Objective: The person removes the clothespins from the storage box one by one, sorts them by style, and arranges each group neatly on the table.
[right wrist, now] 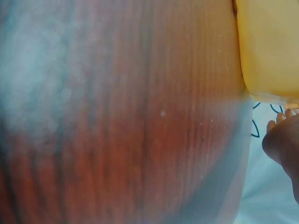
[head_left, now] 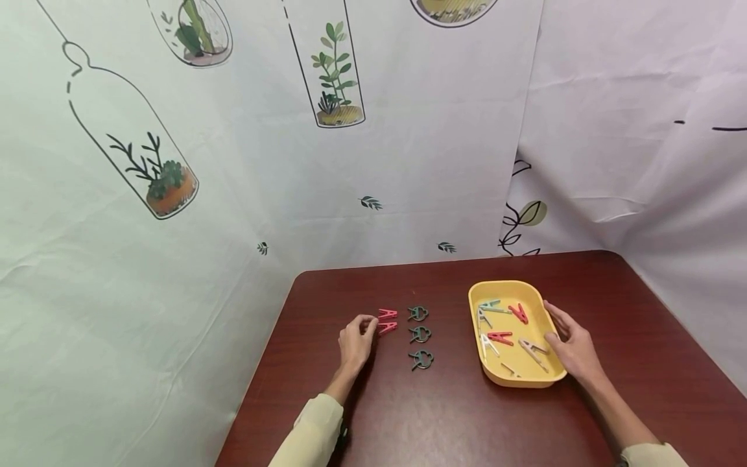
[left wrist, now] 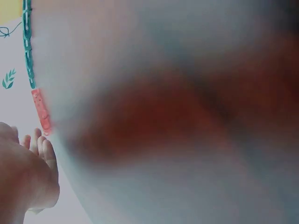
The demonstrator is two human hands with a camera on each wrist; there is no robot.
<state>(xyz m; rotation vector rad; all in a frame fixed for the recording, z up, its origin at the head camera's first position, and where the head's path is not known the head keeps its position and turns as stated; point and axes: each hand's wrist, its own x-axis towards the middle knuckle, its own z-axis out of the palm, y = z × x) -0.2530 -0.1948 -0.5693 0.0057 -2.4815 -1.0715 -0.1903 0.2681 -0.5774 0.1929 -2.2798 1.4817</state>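
Observation:
My left hand (head_left: 355,342) is at the left of the table, thumb and fingertips right at the near one of two red clothespins (head_left: 388,327). In the left wrist view, a red clothespin (left wrist: 41,111) shows just beyond its fingers (left wrist: 48,150). Three dark green round-jawed clips (head_left: 420,335) lie in a column right of the red pair. My right hand (head_left: 574,347) holds the right rim of a yellow plastic tray (head_left: 522,381), thumb at the edge. Inside the tray lie several clothespins: red ones (head_left: 518,314), a teal one (head_left: 493,306), and white and beige ones (head_left: 533,354).
The dark red-brown table (head_left: 426,415) has rounded far corners. Behind it and along both sides hangs pale fabric (head_left: 408,162) printed with plants in glass jars.

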